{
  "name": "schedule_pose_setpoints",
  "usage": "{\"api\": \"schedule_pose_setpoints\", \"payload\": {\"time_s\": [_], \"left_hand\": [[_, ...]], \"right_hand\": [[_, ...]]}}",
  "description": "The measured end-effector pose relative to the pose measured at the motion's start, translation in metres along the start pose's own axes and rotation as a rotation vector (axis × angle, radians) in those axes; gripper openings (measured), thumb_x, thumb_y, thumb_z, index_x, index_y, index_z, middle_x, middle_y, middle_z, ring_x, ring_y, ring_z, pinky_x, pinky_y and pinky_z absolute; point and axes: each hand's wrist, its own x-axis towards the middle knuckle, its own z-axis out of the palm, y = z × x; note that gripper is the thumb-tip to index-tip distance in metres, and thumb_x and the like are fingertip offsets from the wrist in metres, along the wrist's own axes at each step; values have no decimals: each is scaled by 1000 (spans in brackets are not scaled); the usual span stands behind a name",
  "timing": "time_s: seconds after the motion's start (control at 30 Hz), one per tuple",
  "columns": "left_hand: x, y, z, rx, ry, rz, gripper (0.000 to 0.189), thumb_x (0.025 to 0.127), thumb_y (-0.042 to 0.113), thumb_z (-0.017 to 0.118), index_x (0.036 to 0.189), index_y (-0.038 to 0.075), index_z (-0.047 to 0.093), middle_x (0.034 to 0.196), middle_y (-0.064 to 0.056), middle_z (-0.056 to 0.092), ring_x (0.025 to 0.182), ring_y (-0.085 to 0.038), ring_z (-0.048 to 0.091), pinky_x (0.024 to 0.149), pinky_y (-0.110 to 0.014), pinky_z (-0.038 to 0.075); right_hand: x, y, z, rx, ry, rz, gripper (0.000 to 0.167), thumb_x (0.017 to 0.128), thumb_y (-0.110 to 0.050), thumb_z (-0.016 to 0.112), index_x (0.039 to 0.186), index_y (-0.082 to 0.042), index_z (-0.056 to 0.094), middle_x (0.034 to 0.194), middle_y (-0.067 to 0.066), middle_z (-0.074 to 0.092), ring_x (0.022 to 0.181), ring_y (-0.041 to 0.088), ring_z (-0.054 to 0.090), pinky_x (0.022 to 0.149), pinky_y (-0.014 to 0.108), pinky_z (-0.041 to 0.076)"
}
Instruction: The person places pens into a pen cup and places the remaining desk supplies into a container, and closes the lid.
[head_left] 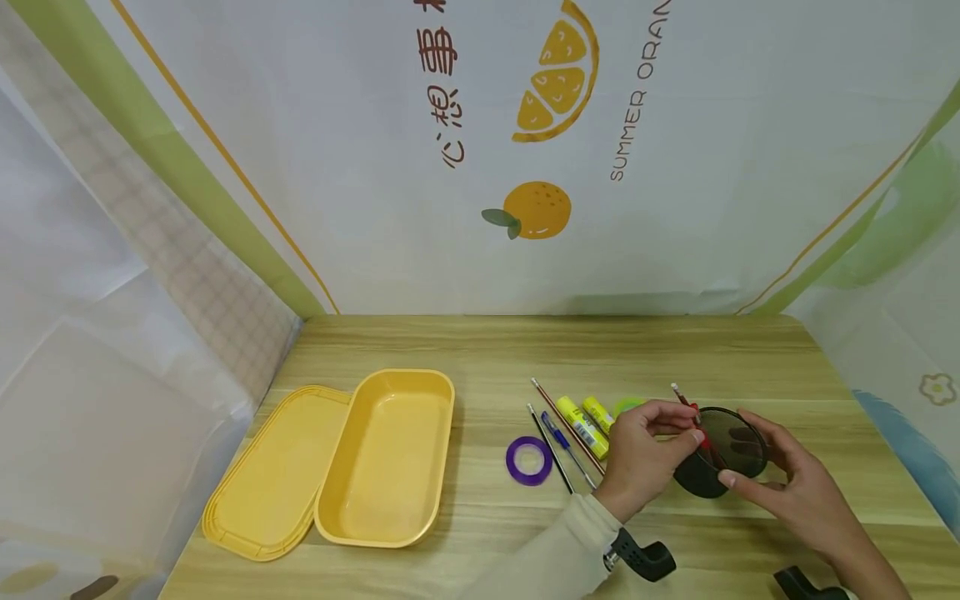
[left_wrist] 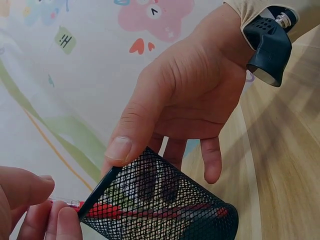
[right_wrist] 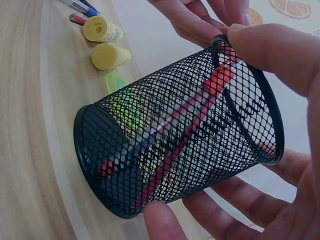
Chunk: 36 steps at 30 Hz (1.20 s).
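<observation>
A black mesh pen holder [head_left: 701, 482] is tilted in my right hand [head_left: 801, 487], its mouth toward my left hand. My right thumb lies at the rim, with the other fingers around the far side. My left hand [head_left: 647, 454] pinches the clear end of a red pen [right_wrist: 218, 81] at the mouth. Most of that pen shows through the mesh in the right wrist view, slanting toward the base. A dark red pencil [right_wrist: 172, 156] also lies inside the holder; its white eraser end sticks out past the rim in the head view.
Left of the hands lie a purple tape roll [head_left: 528, 461], a blue pen [head_left: 556, 431], two pencils, two yellow glue sticks [head_left: 582, 427] and a green item [head_left: 628, 405], partly hidden. A yellow box [head_left: 386, 458] overlaps its lid [head_left: 273, 475] on the left side.
</observation>
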Motion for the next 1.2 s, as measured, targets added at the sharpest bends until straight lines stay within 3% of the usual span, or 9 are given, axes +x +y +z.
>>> {"api": "schedule_pose_setpoints", "payload": {"time_s": [0.57,0.93,1.2], "left_hand": [[-3,4,-6,-7,30,-6,18,93,12,81,110,14,77,102,8,76,89,5,69,86,-16,57],[-8,12,-26,-8,39,54,21,94,15,81,113,18,74,109,5,75,96,3,68,93,-23,59],[-14,14,-48,-22,73,17,23,93,19,81,114,24,74,107,8,72,100,-2,69,83,-19,58]], "right_hand": [[0,-2,-1,4,-5,5,85,97,-24,80,167,-23,32,139,-26,48,114,-22,44,71,24,60],[-1,-1,-1,15,1,-21,85,97,-21,80,167,-23,32,136,-30,48,114,-23,46,71,25,61],[-2,-1,0,26,-8,-17,84,97,-21,80,167,-19,32,135,-30,48,114,-22,45,71,25,61]]}}
